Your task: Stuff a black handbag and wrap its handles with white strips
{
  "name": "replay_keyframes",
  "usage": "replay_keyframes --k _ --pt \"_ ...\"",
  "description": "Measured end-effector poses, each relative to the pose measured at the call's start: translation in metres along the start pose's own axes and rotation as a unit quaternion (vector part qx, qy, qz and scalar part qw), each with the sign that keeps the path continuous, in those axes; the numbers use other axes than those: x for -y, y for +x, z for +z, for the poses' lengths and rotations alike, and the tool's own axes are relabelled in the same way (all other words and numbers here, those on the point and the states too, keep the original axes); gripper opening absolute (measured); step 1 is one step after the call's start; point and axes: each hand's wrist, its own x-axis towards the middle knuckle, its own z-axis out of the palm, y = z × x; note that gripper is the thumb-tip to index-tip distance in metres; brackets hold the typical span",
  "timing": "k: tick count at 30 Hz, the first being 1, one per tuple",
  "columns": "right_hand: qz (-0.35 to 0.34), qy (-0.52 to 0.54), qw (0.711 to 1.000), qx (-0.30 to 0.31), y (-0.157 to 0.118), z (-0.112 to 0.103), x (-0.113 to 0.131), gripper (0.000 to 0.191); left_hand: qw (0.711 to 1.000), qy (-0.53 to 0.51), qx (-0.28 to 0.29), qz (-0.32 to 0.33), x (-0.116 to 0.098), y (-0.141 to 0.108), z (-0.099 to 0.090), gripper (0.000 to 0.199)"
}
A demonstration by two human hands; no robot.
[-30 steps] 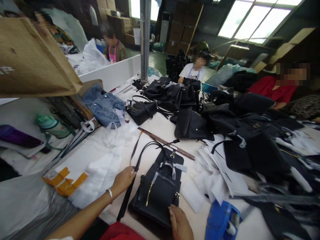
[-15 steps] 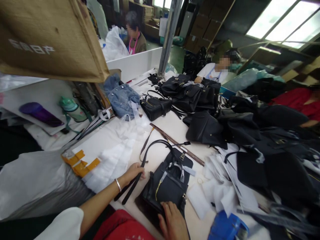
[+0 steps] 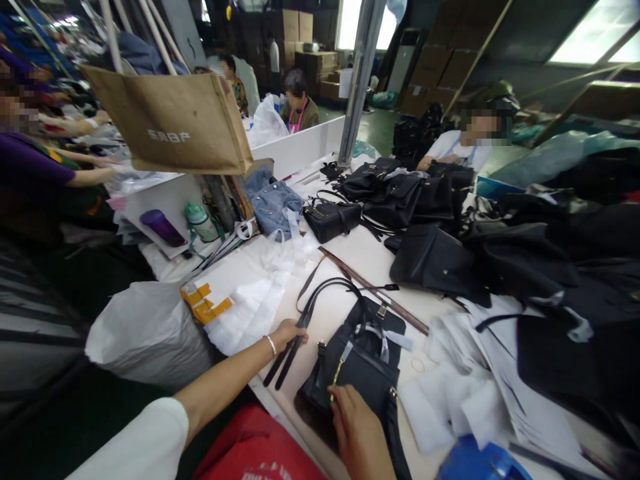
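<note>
A small black backpack [image 3: 357,360] lies on the white table in front of me, its front zipper and buckle upward. Clear film wraps its top handle. Pinched between the fingers of my left hand [image 3: 289,335] are the long black straps [image 3: 320,293], which arch beyond the hand and hang down past it in two ends. My right hand [image 3: 357,427] is over the lower front of the backpack, its fingers bent together at the lower end of the gold zipper [image 3: 339,373]. Whatever those fingertips may grip is hidden.
Black bags [image 3: 435,260] are heaped across the right and back. White sheets [image 3: 450,393] and a blue object [image 3: 480,460] lie at right. A brown strip [image 3: 375,293] crosses behind the backpack. At left are a grey sack [image 3: 145,333] and hanging tan bag [image 3: 185,127]. Several people sit beyond.
My right hand has moved up from the backpack's bottom edge to the zipper, its fingers drawn together. My left hand still holds the straps. The view has turned left and widened.
</note>
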Motion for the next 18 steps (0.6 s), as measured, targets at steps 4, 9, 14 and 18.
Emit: replay_keyframes --k 4,9,14,18 --pt "-0.05 0.062 0.997 0.005 0.014 0.001 0.034 0.029 0.994 0.085 -0.02 0.068 -0.015 0.005 0.007 0.025" --pt "0.012 0.108 0.993 -0.051 0.004 0.02 0.032 0.021 0.964 0.198 -0.085 0.154 -0.017 -0.014 -0.04 0.016" --pt "0.181 0.279 0.941 -0.069 -0.018 0.036 0.019 0.029 0.93 0.294 -0.159 0.157 0.015 -0.049 -0.111 0.018" --pt "0.299 0.387 0.862 -0.133 -0.028 0.044 0.032 0.034 0.909 0.361 -0.144 0.148 0.044 -0.07 -0.137 0.023"
